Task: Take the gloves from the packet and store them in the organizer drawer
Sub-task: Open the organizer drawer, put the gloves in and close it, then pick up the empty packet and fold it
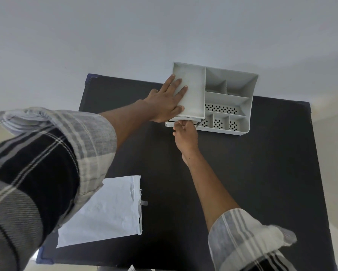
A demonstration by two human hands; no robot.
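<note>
A grey plastic organizer (230, 98) with several compartments stands at the far edge of the black table (262, 173), against the wall. My left hand (167, 100) lies flat, fingers spread, on the organizer's left top section. My right hand (184, 132) is curled on the front of the drawer (169, 124), which sticks out slightly under that section. A white packet (105, 212) lies flat at the near left of the table, its torn end to the right. No gloves are visible.
The pale wall (164, 36) rises directly behind the organizer. Pale floor shows past the table's right edge (320, 173). My plaid sleeves cover the near left and near right corners of the view.
</note>
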